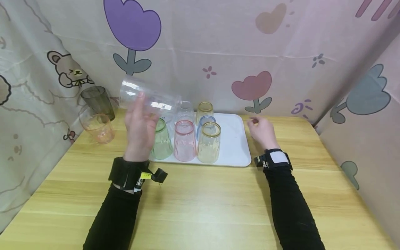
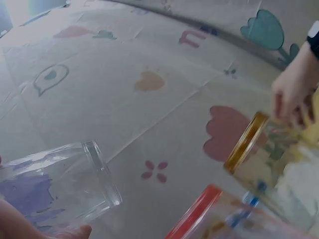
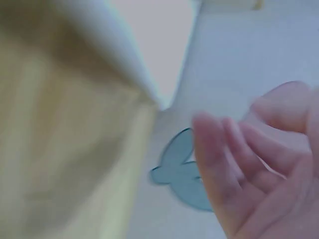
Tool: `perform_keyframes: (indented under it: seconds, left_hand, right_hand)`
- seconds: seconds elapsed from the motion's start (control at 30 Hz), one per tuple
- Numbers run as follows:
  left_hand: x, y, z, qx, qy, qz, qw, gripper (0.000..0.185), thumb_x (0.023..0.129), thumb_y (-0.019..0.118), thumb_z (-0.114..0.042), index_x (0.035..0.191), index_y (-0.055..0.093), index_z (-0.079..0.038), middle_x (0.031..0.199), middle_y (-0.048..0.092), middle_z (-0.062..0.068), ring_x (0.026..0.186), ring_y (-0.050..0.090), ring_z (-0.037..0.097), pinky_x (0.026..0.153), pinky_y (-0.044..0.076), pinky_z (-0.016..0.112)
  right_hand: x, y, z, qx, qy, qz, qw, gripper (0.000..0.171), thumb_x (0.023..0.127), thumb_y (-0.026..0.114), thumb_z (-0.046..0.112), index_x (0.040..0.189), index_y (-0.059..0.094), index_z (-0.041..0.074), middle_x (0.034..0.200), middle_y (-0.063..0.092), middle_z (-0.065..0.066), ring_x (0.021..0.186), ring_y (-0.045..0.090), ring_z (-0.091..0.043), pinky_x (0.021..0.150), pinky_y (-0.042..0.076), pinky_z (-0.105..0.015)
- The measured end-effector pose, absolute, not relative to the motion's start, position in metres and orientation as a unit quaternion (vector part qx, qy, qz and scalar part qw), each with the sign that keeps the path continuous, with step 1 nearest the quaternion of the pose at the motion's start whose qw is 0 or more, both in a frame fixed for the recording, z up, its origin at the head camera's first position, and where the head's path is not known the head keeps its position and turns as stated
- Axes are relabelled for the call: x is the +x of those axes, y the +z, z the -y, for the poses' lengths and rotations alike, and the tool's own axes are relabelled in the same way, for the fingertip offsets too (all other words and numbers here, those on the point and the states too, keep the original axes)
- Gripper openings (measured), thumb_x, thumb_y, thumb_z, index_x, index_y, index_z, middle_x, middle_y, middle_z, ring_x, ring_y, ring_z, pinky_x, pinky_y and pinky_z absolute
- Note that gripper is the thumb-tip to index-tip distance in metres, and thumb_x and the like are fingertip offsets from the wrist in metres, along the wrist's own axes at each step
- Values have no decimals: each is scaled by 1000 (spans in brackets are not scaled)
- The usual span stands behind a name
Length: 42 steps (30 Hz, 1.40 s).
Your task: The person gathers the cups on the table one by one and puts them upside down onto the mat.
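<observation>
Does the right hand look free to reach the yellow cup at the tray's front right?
Probably yes: the right hand is empty, beside the tray, nothing between it and the yellow cup.

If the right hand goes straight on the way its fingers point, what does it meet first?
Probably the far right corner of the white tray: the right hand points up-left over it; the cups look further left, though depth is unclear.

clear glass (image 1: 150, 97), empty, tilted sideways, held above table

Left hand (image 1: 139, 122) raised, fingers curled in a grip, right hand (image 1: 261, 131) low, loosely curled, holding nothing
</observation>
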<state>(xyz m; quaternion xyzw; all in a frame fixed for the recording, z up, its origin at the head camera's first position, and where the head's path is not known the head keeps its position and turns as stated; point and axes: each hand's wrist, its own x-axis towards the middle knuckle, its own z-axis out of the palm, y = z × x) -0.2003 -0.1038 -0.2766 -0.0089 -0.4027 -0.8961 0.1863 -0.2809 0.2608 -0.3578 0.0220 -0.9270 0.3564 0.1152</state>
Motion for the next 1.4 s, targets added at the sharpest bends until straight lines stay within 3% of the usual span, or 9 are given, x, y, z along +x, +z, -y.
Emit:
perform_keyframes:
  seconds: [0.2,0.43,0.57,0.77,0.9,1.0,1.17,1.4]
  left_hand:
    - [-193,-280,80,-48,-898,409,152,27,104,64,-31,124,56,-15,133,56,5,124,56,24,101,55,40]
    - [-189,-286,61,-53,-890,435,125,27,104,62,-33,124,57,-15,130,56,5,122,58,24,94,58,32]
    - [-188,-290,55,-68,-892,433,109,35,105,60,-34,133,53,-14,138,54,9,124,60,26,94,58,30]
    - [-187,-294,47,-74,-903,414,86,52,105,58,-36,148,40,-14,151,47,15,134,57,34,96,58,32]
    - [-187,-296,44,-77,-904,413,81,49,104,60,-37,144,43,-15,145,49,17,131,58,34,97,58,33]
    - [-188,-297,43,-81,-904,412,82,61,99,67,-43,146,42,-14,144,49,17,129,60,35,97,58,34]
    - [-188,-298,42,-86,-905,411,73,86,84,81,-58,147,41,-15,146,48,18,130,60,34,95,58,33]
    - [-190,-299,43,-94,-905,409,68,103,71,89,-63,148,42,-14,148,46,20,131,60,36,98,57,35]
  right_hand:
    - [-266,-329,-234,37,491,838,234,48,108,51,42,137,64,5,114,68,-12,85,65,-10,65,57,-19]
    - [-236,-300,-196,163,577,736,313,33,107,58,18,133,63,-2,114,67,-15,92,66,-11,73,60,-23]
    - [-222,-295,-174,252,626,681,286,38,103,61,9,137,57,-7,123,64,-13,104,67,-25,82,61,-30]
    - [-210,-302,-148,319,654,646,232,71,94,77,37,147,50,-1,145,55,-13,125,60,-31,99,56,-35]
    - [-207,-307,-136,332,655,638,235,66,90,79,9,146,49,-6,146,52,-15,128,57,-29,102,55,-39]
    - [-206,-310,-131,330,650,638,248,67,83,77,-12,145,51,-7,143,53,-15,127,58,-30,101,56,-40]
    - [-205,-313,-123,325,645,644,252,73,79,79,-18,145,51,-7,142,53,-13,125,60,-27,96,59,-37]
    - [-208,-313,-122,332,662,622,254,71,77,80,-19,141,52,-9,141,54,-14,122,61,-26,93,60,-37]
